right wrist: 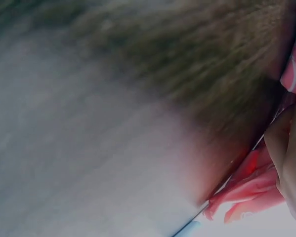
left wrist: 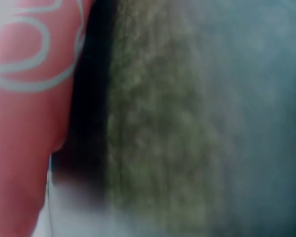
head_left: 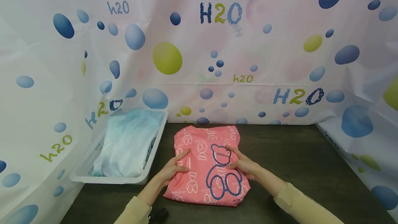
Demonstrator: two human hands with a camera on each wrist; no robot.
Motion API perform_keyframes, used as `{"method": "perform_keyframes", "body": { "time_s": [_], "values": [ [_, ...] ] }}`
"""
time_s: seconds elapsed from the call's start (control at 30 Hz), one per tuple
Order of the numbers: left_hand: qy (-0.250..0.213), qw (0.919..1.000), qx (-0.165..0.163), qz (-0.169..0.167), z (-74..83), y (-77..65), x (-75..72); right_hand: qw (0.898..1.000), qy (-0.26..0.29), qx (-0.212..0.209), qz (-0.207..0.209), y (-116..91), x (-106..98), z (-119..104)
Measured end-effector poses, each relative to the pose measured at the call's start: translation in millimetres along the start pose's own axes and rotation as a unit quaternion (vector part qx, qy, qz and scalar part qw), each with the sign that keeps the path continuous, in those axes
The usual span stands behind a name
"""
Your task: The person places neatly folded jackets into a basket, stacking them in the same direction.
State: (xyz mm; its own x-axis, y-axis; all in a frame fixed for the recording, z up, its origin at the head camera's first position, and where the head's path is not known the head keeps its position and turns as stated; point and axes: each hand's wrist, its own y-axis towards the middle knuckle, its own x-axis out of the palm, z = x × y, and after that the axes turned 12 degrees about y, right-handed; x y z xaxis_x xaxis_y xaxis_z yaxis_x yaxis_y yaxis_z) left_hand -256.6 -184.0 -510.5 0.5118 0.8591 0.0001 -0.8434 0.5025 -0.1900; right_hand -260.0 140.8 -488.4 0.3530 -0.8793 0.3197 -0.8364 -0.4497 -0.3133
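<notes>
A folded pink cloth (head_left: 199, 168) printed with white bears and one large blue bear outline lies in the middle of the dark table. My left hand (head_left: 172, 169) grips its left side, with thumb and index finger over the top face and the other fingers hidden under the edge. On the opposite side my right hand (head_left: 245, 166) holds the cloth the same way, its fingertips by the blue bear's head. The left wrist view catches the cloth's rounded edge (left wrist: 29, 128). In the right wrist view, part of the right hand (right wrist: 291, 153) shows against pink folds (right wrist: 251, 190).
On the left stands a white plastic basket (head_left: 158, 137) with light blue cloth (head_left: 127, 144) piled in it. A small black object (head_left: 160, 214) lies at the table's (head_left: 289, 155) near edge. A sheet with printed bubbles (head_left: 264, 51) hangs behind and at both sides.
</notes>
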Motion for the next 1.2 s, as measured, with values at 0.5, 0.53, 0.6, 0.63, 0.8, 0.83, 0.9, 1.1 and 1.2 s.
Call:
{"method": "perform_keyframes", "body": {
  "time_s": [0.5, 0.53, 0.6, 0.63, 0.8, 0.83, 0.9, 1.1, 1.2],
  "values": [
    [0.011, 0.9997, 0.022, -0.006, 15.0, -6.3, 5.1, 1.000, 0.000, -0.018, 0.002, -14, 4, -9],
    [0.008, 0.9997, 0.020, -0.005, 16.6, -6.7, 5.4, 1.000, 0.000, -0.019, 0.000, -15, 4, -10],
    [0.005, 0.9998, 0.019, -0.003, 20.0, -7.7, 6.1, 1.000, -0.002, -0.021, -0.002, -17, 4, -14],
    [0.003, 0.9998, 0.019, -0.002, 21.7, -8.1, 6.4, 1.000, -0.002, -0.021, -0.004, -18, 5, -16],
    [0.000, 0.9997, 0.026, 0.002, 29.3, -12.2, 7.9, 0.999, -0.008, -0.026, -0.017, -22, 6, -24],
    [0.000, 0.9996, 0.029, 0.001, 30.6, -13.8, 8.5, 0.999, -0.008, -0.027, -0.020, -23, 6, -25],
    [0.001, 0.9993, 0.037, 0.001, 32.6, -17.7, 9.5, 0.999, -0.008, -0.029, -0.026, -25, 8, -27],
    [0.004, 0.9974, 0.072, -0.005, 39.1, -30.8, 10.5, 0.999, -0.012, -0.041, -0.033, -32, 17, -30],
    [0.002, 0.9955, 0.094, -0.014, 43.0, -36.8, 8.6, 0.998, -0.016, -0.051, -0.033, -36, 24, -34]
  ]
}}
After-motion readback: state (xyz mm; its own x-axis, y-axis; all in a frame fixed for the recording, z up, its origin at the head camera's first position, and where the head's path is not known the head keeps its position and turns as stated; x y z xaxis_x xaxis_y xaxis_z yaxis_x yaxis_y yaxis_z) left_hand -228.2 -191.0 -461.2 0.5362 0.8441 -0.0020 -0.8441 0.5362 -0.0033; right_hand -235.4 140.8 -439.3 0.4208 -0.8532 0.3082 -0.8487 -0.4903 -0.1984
